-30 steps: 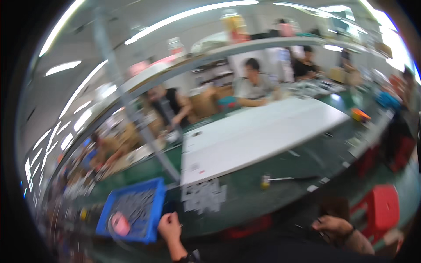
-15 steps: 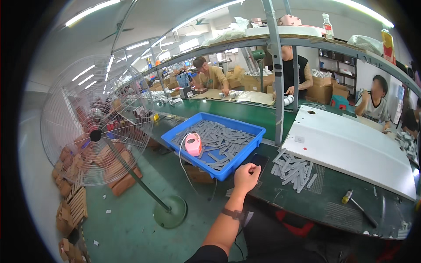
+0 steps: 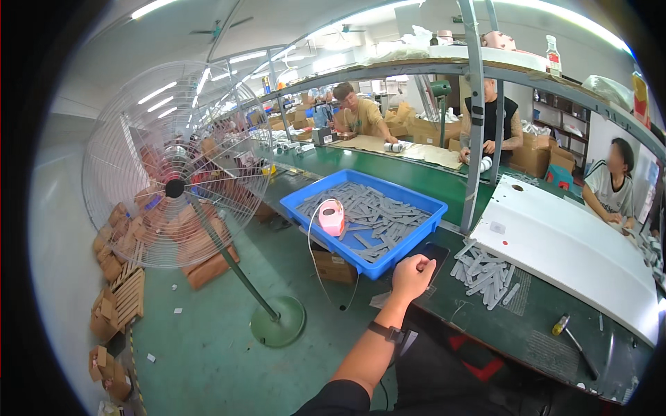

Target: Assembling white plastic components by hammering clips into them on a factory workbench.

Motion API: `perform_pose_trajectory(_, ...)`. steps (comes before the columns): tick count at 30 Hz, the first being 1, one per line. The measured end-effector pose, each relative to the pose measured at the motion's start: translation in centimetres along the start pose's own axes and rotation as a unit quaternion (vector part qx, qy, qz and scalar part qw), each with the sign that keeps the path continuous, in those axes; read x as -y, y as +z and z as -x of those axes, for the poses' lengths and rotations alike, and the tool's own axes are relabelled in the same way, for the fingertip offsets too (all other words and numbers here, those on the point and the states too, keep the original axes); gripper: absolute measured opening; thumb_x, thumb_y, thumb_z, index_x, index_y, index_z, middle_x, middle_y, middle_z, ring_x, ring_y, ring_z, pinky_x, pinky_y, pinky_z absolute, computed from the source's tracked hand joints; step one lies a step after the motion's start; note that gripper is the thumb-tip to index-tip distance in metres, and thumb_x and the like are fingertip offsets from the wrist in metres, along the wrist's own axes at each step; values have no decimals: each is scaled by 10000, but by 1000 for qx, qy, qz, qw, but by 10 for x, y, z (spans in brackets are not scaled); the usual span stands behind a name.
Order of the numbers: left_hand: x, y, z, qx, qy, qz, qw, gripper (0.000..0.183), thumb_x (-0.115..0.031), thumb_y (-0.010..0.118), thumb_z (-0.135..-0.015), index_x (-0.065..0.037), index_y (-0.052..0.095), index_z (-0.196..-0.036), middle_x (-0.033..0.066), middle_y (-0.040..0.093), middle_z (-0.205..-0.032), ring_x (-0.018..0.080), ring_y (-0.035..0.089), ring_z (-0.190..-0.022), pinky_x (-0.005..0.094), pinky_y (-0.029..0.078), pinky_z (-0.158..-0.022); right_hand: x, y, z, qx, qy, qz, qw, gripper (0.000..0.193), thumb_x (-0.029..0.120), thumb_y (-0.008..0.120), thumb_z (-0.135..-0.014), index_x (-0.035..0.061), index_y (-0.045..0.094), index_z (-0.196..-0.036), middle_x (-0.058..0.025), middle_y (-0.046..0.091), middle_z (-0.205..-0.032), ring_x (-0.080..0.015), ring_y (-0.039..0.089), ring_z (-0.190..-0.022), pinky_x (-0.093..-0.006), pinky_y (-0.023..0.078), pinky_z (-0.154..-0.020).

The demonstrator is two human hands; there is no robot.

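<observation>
My left hand [image 3: 414, 274], with a dark watch on its wrist, rests at the near edge of the green workbench. Its fingers are curled closed; what they hold, if anything, is hidden. Right beside it lies a dark phone [image 3: 437, 254]. Just beyond the hand is a blue plastic tray [image 3: 408, 245] full of flat grey strips [image 3: 378, 211]. A small pink device [image 3: 331, 220] with a white cord stands on the strips at the tray's left side. To the right of the phone lies a loose pile of similar grey strips [image 3: 484, 279]. My right hand is out of view.
A large white panel [image 3: 555, 256] covers the bench's right side. A hammer [image 3: 574, 344] lies near the front edge. A metal shelf post [image 3: 472, 132] rises behind the tray. At left stands a large pedestal fan [image 3: 175, 188]. Several people work across the bench.
The whole scene has shifted rightward in view. My left hand keeps its closed pose beside the phone. The person at far right has lowered a hand from near the head to the bench.
</observation>
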State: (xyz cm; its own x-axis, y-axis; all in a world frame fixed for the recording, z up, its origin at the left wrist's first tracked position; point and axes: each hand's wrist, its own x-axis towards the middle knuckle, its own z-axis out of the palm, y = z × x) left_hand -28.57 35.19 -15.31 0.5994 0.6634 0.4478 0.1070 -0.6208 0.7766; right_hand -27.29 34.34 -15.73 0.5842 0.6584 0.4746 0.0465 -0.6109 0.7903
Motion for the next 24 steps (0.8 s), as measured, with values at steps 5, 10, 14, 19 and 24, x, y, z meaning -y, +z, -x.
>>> perform_pose_trajectory(5, -107, 96, -29, 66, 90, 117, 987, 291, -292, 801, -1000, -13, 772, -925, 106, 779, -819, 219, 751, -760, 347, 564, -724, -90, 107, -33, 86, 83, 131, 984, 179, 219, 823, -1044, 81, 764, -947, 41, 697, -837, -77, 607, -808, -286, 497, -765)
perform_pose_trajectory(10, -112, 97, -31, 81, 85, 120, 986, 274, -275, 804, -998, -12, 773, -925, 106, 781, -820, 213, 751, -759, 345, 563, -720, -90, 113, -33, 76, 96, 143, 982, 186, 214, 821, -1047, 82, 750, -936, 56, 665, -817, -70, 577, -788, -285, 483, -741)
perform_pose_trajectory(14, -86, 62, -25, 51, 56, 89, 993, 280, -280, 811, -994, -11, 775, -924, 107, 780, -816, 211, 747, -754, 345, 565, -721, -82, 72, -25, 45, 80, 118, 989, 201, 215, 818, -1052, 79, 736, -928, 68, 654, -809, -67, 564, -774, -280, 472, -728)
perform_pose_trajectory(19, -152, 135, -24, 100, 118, 158, 975, 302, -318, 836, -980, -23, 794, -929, 121, 784, -822, 204, 748, -759, 357, 571, -720, -63, 237, -40, 107, 145, 147, 972, 144, 150, 770, -1063, 16, 796, -1106, -14, 714, -852, -110, 617, -788, -305, 513, -744)
perform_pose_trajectory(24, -115, 70, -34, 130, 45, 40, 990, 320, -316, 799, -1016, -22, 780, -892, 122, 707, -751, 214, 638, -691, 417, 526, -694, -90, 233, 104, 471, 285, -65, 832, 199, 213, 782, -1060, 24, 808, -1114, -12, 744, -912, -117, 650, -855, -310, 529, -805)
